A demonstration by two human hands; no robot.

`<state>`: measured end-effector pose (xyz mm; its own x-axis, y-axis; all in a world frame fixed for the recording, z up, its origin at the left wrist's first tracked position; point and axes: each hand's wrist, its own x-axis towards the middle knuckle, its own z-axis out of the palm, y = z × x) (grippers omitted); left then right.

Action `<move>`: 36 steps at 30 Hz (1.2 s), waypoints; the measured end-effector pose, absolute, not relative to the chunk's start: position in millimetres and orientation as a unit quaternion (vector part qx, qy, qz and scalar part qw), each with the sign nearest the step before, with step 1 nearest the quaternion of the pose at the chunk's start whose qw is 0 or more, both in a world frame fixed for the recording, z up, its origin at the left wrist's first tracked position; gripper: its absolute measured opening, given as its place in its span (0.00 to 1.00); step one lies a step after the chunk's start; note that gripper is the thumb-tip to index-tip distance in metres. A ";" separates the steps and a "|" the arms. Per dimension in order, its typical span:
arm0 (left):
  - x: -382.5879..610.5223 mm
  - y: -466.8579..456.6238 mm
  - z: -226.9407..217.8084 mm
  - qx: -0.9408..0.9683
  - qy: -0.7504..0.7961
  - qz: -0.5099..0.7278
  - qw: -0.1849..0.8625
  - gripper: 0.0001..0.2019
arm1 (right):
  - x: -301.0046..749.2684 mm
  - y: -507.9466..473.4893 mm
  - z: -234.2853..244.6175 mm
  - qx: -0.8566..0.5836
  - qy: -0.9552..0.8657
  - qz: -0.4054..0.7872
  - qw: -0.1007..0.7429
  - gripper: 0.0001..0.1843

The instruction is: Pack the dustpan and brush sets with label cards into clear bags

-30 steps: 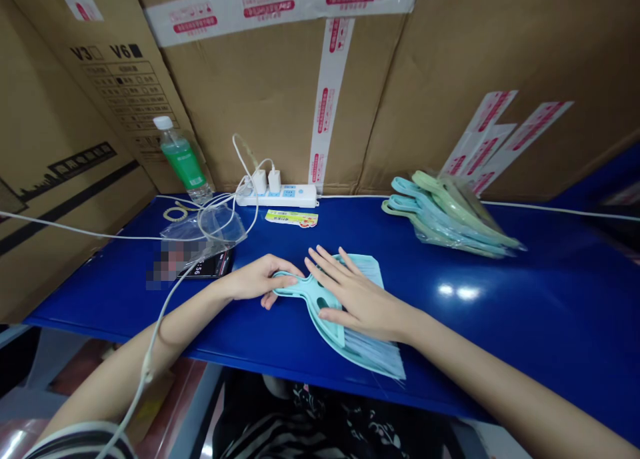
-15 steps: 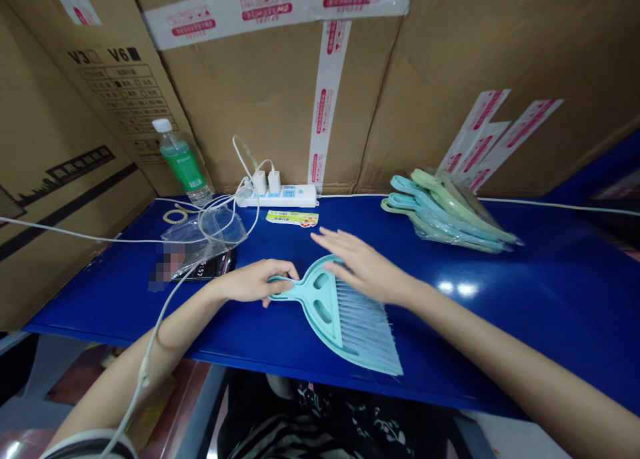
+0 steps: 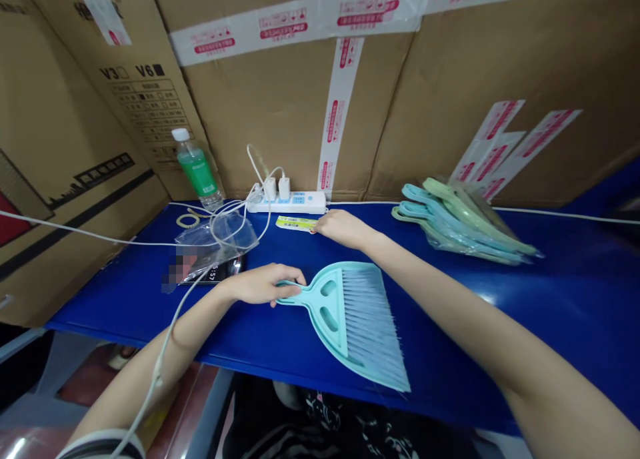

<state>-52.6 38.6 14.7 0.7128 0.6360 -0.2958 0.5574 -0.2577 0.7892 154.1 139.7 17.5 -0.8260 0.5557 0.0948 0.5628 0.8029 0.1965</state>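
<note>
A light blue hand brush nested in a matching dustpan (image 3: 350, 315) lies on the blue table (image 3: 550, 299), bristles toward me. My left hand (image 3: 263, 283) is closed round the handle at the left. My right hand (image 3: 340, 227) has reached to the back of the table and its fingertips rest on a small yellow-green label strip (image 3: 296, 223) lying in front of the power strip; the fingers are curled on its right end.
A white power strip (image 3: 287, 202) with chargers and cables sits at the back wall of cardboard boxes. A green bottle (image 3: 197, 169), a clear bag (image 3: 220, 235) and a phone (image 3: 215, 270) lie at the left. A bagged stack of blue and green brush sets (image 3: 460, 222) lies at the right.
My right hand lifted off the brush and moved away to the back of the table, onto the label strip. My left hand stayed on the handle.
</note>
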 end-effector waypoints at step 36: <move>-48.4 33.8 19.3 0.769 0.380 0.030 0.514 0.15 | 242.3 12.9 10.9 -0.365 -0.909 0.201 0.006 0.54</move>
<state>-48.4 33.8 19.3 0.7090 0.6154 -0.3443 0.5534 -0.1831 0.8125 242.3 12.9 10.9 -0.7328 0.6669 -0.1352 0.6618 0.6522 -0.3696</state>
